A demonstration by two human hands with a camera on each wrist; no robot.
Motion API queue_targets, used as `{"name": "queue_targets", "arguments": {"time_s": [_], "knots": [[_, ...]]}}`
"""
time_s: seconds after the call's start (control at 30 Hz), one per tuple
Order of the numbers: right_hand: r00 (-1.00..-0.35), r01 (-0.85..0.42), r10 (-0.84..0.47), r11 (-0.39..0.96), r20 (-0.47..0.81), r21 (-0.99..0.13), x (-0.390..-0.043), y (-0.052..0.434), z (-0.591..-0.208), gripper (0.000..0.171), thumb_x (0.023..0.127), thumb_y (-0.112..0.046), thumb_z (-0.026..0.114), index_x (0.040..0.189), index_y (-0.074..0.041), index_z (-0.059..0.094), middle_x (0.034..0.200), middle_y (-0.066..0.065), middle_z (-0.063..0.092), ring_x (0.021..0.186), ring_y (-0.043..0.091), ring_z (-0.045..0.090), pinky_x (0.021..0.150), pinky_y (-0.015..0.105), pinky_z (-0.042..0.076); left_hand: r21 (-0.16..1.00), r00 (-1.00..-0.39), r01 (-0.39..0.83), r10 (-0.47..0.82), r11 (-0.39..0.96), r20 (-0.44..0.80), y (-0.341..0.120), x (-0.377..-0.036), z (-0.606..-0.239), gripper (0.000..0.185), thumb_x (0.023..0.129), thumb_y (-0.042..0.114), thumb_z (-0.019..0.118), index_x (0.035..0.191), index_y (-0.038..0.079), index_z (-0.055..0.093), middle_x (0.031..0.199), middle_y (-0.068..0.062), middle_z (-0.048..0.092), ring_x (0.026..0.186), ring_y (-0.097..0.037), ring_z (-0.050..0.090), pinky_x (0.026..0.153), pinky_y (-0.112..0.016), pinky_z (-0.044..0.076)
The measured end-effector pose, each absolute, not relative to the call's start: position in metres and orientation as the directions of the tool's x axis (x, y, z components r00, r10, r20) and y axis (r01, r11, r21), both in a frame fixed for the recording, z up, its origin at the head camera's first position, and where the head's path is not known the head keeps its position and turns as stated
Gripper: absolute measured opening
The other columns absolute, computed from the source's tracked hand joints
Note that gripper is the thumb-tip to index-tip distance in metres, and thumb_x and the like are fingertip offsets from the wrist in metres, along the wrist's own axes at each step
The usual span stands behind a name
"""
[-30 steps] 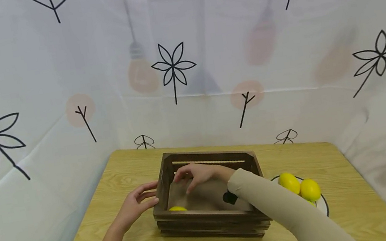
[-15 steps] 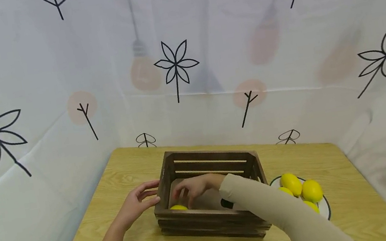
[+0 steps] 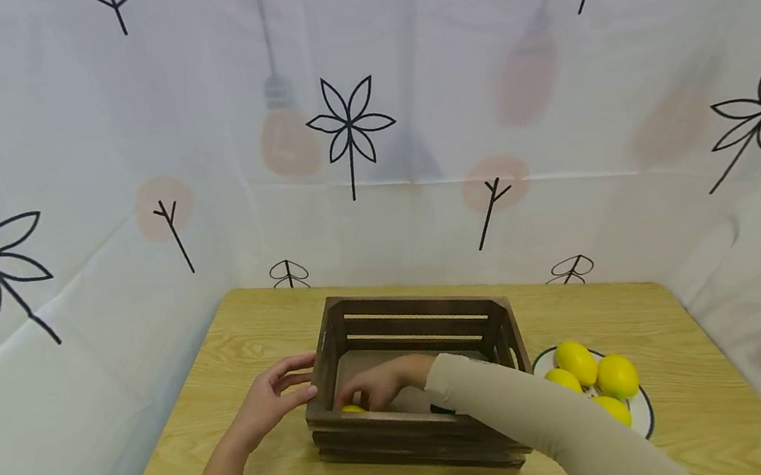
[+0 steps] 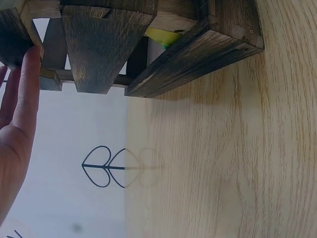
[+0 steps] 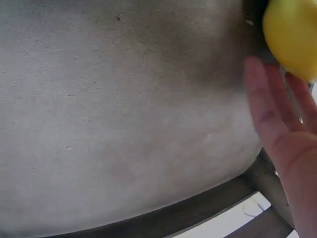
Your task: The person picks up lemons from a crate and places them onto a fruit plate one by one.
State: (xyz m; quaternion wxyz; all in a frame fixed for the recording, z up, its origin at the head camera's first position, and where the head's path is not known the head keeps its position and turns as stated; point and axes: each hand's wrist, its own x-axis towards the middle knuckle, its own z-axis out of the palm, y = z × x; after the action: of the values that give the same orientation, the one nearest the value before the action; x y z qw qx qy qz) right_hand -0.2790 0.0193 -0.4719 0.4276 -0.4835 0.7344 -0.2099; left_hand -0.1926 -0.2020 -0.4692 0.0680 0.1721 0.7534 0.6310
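Right hand [image 3: 374,386] is down inside the wooden crate [image 3: 414,382], centre-bottom of the head view, fingers fairly straight and loose, tips just at the lemon [image 3: 352,409] sitting in the crate's near-left corner. It isn't wrapped round it; in the right wrist view the fingers [image 5: 270,116] lie beside the lemon [image 5: 292,37] at the upper right. Left hand [image 3: 273,396] rests flat against the crate's left end, fingers straight, nothing gripped. That bracing looks like the smart bit: I'd keep it pressed there so the crate doesn't skate on the glossy surface [image 3: 687,380], and come at the lemon from above, since the corner leaves little room sideways.

Textures, big to small: the surface is pale wood-grain with a sheen. The crate is dark, rough-stained slats with gaps, over a greyish matte floor [image 5: 124,114]. A white round plate [image 3: 640,412] at lower right carries four more lemons [image 3: 598,382]. The lemons look smooth, oval and likely to roll.
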Motion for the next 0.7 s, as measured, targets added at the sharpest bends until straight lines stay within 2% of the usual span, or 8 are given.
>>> {"name": "queue_targets", "arguments": {"time_s": [0.13,0.3,0.4,0.53,0.7], "knots": [[-0.234,-0.531,-0.888,0.457,-0.395,-0.713,-0.279,0.022,-0.472,0.051,0.081,0.018,0.054,0.124,-0.008,0.055,0.127,0.007,0.05,0.114,0.014,0.048,0.085,0.022,0.045,0.974,-0.932,0.172,0.345,0.149,0.112,-0.202,-0.193,-0.47,0.049,0.089,0.015,0.065,0.134,0.006,0.048,0.136,-0.017,0.043,0.118,-0.038,0.045,0.087,-0.039,0.047],[-0.301,-0.512,-0.875,0.484,-0.379,-0.71,-0.289,0.033,-0.473,0.051,0.076,0.013,0.066,0.12,-0.013,0.058,0.121,0.002,0.053,0.108,0.014,0.051,0.084,0.023,0.046,0.976,-0.934,0.162,0.34,0.144,0.105,-0.202,-0.194,-0.468,0.049,0.088,0.016,0.066,0.134,0.006,0.048,0.136,-0.017,0.043,0.119,-0.039,0.044,0.087,-0.039,0.048],[-0.369,-0.481,-0.836,0.546,-0.406,-0.686,-0.296,0.041,-0.471,0.051,0.074,0.008,0.073,0.118,-0.015,0.059,0.118,0.003,0.054,0.102,0.016,0.053,0.079,0.025,0.048,0.977,-0.934,0.161,0.341,0.139,0.106,-0.201,-0.194,-0.468,0.049,0.088,0.016,0.066,0.133,0.006,0.049,0.136,-0.017,0.043,0.118,-0.039,0.044,0.087,-0.037,0.048],[-0.442,-0.434,-0.787,0.608,-0.432,-0.665,-0.302,0.048,-0.47,0.052,0.073,0.006,0.075,0.117,-0.017,0.058,0.116,0.007,0.054,0.098,0.019,0.054,0.076,0.027,0.049,0.977,-0.932,0.164,0.345,0.135,0.109,-0.202,-0.193,-0.469,0.049,0.088,0.015,0.065,0.134,0.005,0.048,0.136,-0.018,0.043,0.118,-0.039,0.045,0.087,-0.035,0.048],[-0.47,-0.429,-0.784,0.605,-0.406,-0.671,-0.3,0.048,-0.472,0.054,0.071,0.002,0.078,0.116,-0.016,0.056,0.114,0.008,0.054,0.096,0.017,0.053,0.075,0.027,0.048,0.977,-0.93,0.166,0.349,0.131,0.111,-0.202,-0.193,-0.469,0.049,0.089,0.014,0.065,0.134,0.005,0.048,0.136,-0.018,0.043,0.118,-0.039,0.045,0.086,-0.034,0.048]]}}
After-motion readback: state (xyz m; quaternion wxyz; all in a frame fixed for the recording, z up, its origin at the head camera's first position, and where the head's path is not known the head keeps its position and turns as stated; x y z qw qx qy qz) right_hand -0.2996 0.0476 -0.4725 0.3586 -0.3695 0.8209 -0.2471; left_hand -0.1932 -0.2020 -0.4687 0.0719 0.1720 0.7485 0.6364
